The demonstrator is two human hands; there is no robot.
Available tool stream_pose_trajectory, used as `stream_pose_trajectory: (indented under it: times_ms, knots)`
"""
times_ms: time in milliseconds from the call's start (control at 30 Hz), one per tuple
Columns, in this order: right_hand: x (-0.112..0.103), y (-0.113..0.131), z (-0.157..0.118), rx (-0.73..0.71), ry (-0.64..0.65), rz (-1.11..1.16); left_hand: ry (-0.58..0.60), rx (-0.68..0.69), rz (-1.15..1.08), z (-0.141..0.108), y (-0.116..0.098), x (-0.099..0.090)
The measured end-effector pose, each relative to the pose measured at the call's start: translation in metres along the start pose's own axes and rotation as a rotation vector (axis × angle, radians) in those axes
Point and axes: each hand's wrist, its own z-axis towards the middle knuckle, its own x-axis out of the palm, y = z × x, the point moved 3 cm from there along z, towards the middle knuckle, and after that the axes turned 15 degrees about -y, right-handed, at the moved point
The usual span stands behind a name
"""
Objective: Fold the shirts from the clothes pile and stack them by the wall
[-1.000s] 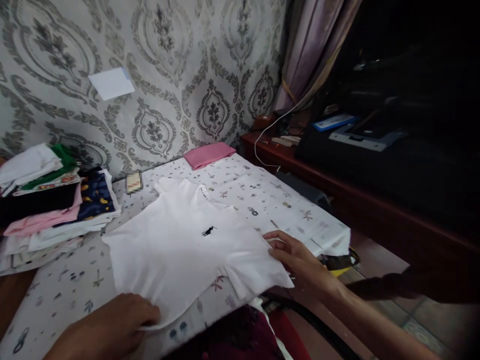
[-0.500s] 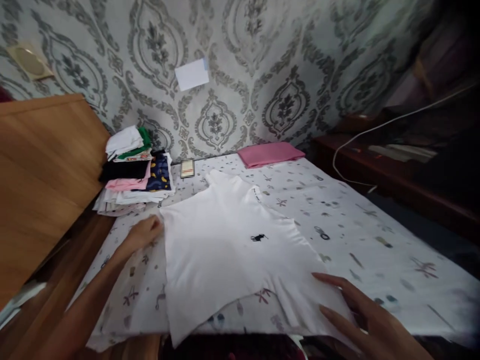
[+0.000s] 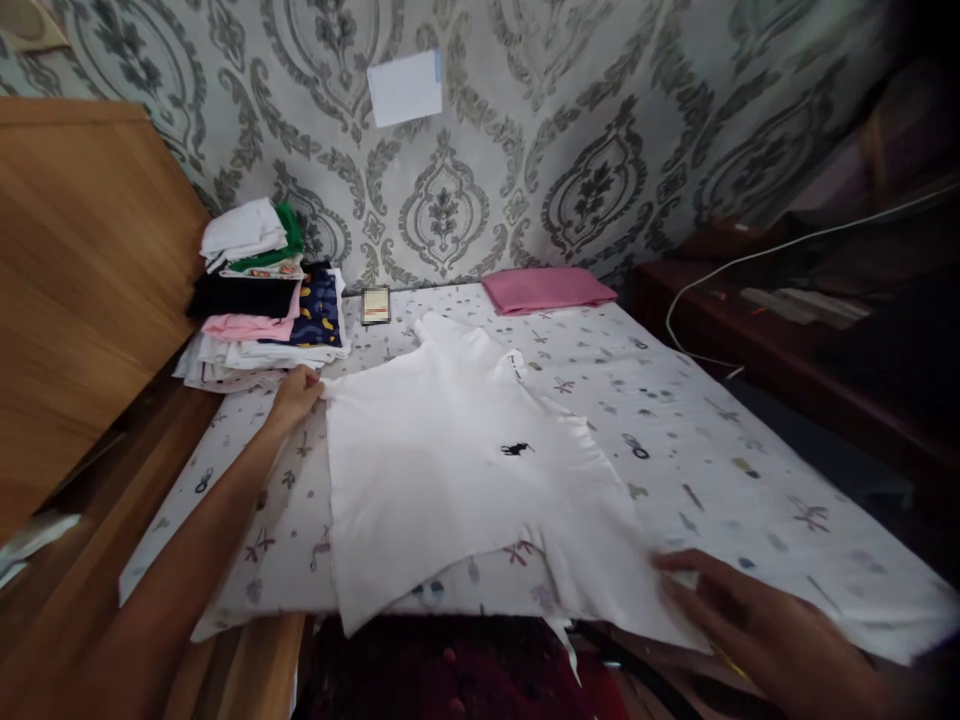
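Observation:
A white shirt with a black horse-and-rider emblem lies spread on a patterned sheet. Its collar end points toward the wall, and its near edge reaches the front of the sheet. My left hand pinches the shirt's left corner between closed fingertips. At the lower right, my right hand has its thumb and fingers closed on the shirt's edge; motion blurs them somewhat.
Folded clothes are stacked at the back left beside a wooden panel. A small card-like item and a folded pink cloth lie near the wall. A white cable hangs at the right.
The view has tilted down a little. My left hand has shifted up along the shirt to its corner. My right hand has moved slightly right, its spread fingers now drawn together on the shirt's edge.

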Motion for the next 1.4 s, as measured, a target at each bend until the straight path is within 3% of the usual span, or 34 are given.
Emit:
stream_pose_trajectory:
  times_ms: [67,133,233,333,400,500,667,767,933,1033,1200,1333,1400]
  knots:
    - [0.004,0.028,0.004,-0.218,-0.056,-0.096,0.005,-0.026,-0.041,0.003,0.005,0.002]
    - [0.023,0.074,0.001,-0.473,-0.035,-0.043,0.015,-0.051,-0.083,0.007,0.008,0.006]
    - [0.074,0.153,-0.02,-0.904,0.245,0.08,0.018,-0.056,-0.152,0.013,0.005,0.013]
    - [0.123,0.21,-0.041,-1.12,0.353,0.099,0.004,-0.023,-0.221,0.014,-0.001,0.016]
    - [0.146,0.228,-0.05,-1.221,0.382,0.081,0.004,0.002,-0.261,0.012,-0.005,0.016]
    - [0.16,0.233,-0.05,-1.266,0.396,0.03,-0.008,0.032,-0.304,0.01,-0.007,0.013]
    - [0.145,0.23,-0.044,-1.276,0.436,0.066,-0.043,0.049,-0.322,0.007,-0.006,0.006]
    - [0.14,0.23,-0.046,-1.331,0.427,0.076,-0.012,0.035,-0.335,0.003,-0.007,0.007]
    - [0.155,0.226,-0.052,-1.356,0.4,0.098,0.053,0.085,-0.348,-0.006,-0.019,0.007]
    - [0.154,0.226,-0.049,-1.248,0.471,0.186,0.044,0.147,-0.296,-0.008,-0.025,0.002]
    - [0.136,0.225,-0.039,-0.876,0.653,0.471,-0.054,0.241,-0.089,-0.013,-0.024,-0.011]
    - [0.127,0.225,-0.035,-0.944,0.761,0.523,-0.1,0.318,0.031,-0.033,-0.035,-0.013]
    - [0.126,0.229,-0.027,-0.97,0.724,0.529,-0.057,0.442,0.059,-0.051,-0.052,-0.005]
